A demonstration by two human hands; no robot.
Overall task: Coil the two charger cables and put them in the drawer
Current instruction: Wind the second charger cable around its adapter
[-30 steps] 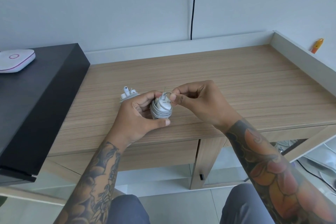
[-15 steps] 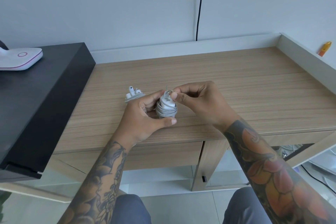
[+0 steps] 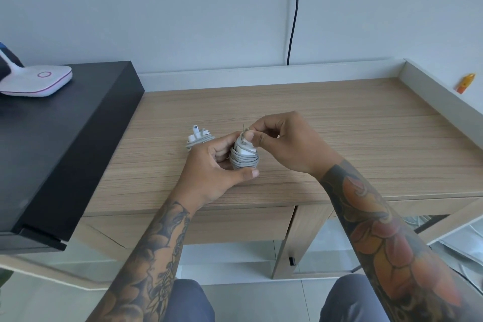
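Observation:
My left hand [image 3: 214, 167] grips a white charger [image 3: 244, 155] with its grey cable wound around it, held just above the wooden desk [image 3: 339, 144]. My right hand [image 3: 285, 141] pinches the loose end of that cable at the top of the bundle. A second white charger [image 3: 199, 138], its cable coiled around it, lies on the desk just behind my left hand. The closed drawer front [image 3: 196, 225] sits under the desk's front edge, below my left wrist.
A black cabinet [image 3: 65, 138] stands at the left, with a white device [image 3: 39, 81] on top. A black cord [image 3: 294, 21] hangs down the wall. The desk has raised lips at the back and right; an orange object [image 3: 465, 83] lies beyond the right lip.
My hands stay on the same charger bundle. My right fingers have shifted slightly at the cable end on top. The camera has tilted a little.

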